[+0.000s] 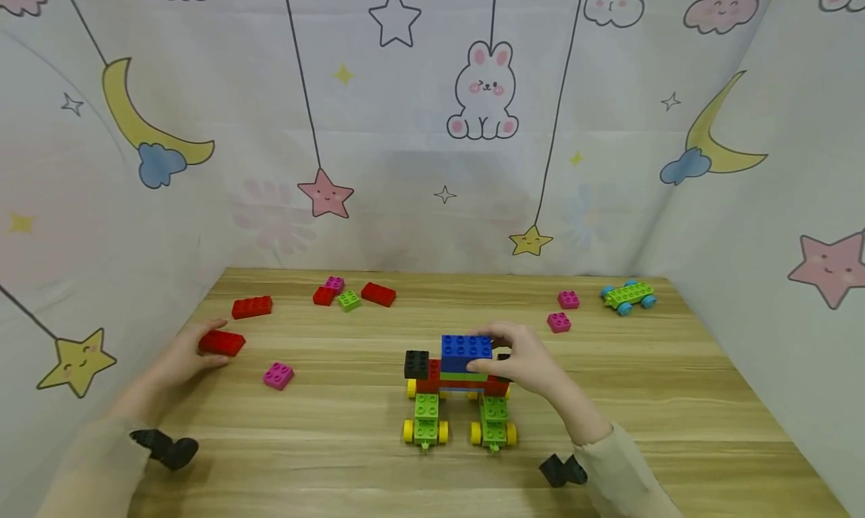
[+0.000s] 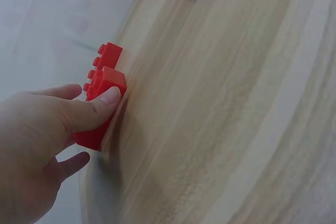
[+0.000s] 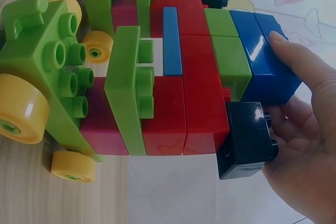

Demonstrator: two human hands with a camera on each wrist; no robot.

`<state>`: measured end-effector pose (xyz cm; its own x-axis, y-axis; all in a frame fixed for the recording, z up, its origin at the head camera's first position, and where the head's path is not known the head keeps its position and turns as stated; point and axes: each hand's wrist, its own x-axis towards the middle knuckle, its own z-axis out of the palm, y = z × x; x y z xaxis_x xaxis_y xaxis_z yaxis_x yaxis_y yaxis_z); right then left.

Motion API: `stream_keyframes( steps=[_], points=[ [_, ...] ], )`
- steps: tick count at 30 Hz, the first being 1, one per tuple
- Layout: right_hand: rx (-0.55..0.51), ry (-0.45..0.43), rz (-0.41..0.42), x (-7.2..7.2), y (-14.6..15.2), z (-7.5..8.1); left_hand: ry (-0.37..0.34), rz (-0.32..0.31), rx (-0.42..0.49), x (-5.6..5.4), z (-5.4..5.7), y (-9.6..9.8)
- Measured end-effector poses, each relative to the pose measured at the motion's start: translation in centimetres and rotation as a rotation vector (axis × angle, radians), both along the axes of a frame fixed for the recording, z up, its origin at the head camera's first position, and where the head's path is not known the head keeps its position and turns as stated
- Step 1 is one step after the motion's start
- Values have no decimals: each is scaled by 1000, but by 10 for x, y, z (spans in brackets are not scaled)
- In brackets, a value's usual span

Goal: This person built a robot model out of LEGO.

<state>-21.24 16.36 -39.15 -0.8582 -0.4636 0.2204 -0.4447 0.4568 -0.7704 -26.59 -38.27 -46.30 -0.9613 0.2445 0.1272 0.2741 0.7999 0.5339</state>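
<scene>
My left hand [image 1: 177,360] grips a red brick [image 2: 109,80] at the table's left side, thumb along its near face. Toward the middle stands a built block vehicle on two green wheeled bases [image 1: 426,419] with yellow wheels. Its body is a red layer [image 3: 201,90] with green bricks [image 3: 231,61] over it and black bricks [image 3: 244,140] at both ends. Blue bricks [image 1: 466,353] form the top. My right hand [image 1: 516,356] holds these blue bricks, thumb on the near side and the other fingers partly hidden behind.
A second red brick [image 1: 252,307] lies behind the left hand, and a pink brick [image 1: 278,376] in front of it. Several red, pink and green bricks [image 1: 348,300] lie at the back. Back right are two pink bricks [image 1: 559,322] and a green wheeled base [image 1: 628,296]. Printed curtains [image 1: 405,127] surround the table.
</scene>
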Motion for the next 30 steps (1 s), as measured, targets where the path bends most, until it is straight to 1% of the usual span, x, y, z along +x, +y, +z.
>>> stream_keyframes(
  steps=[4, 7, 14, 17, 27, 30],
  points=[
    [0, -4, -3, 0, 0, 0, 30, 8, -47, -2, -3, 2],
    [0, -4, -3, 0, 0, 1, 36, 19, -73, -2, -3, 3],
    [-4, -9, -6, 0, 0, 0, 1, 40, -110, -3, -4, 2],
    [-6, -10, -9, -1, 0, 0, -5, 48, -117, -4, -5, 2],
    [-19, -11, -9, -2, 0, -2, 36, 68, -120, -3, -9, 1],
    [-18, -13, -8, -2, 0, -2, 19, 83, -98, -3, -10, 0]
  ],
)
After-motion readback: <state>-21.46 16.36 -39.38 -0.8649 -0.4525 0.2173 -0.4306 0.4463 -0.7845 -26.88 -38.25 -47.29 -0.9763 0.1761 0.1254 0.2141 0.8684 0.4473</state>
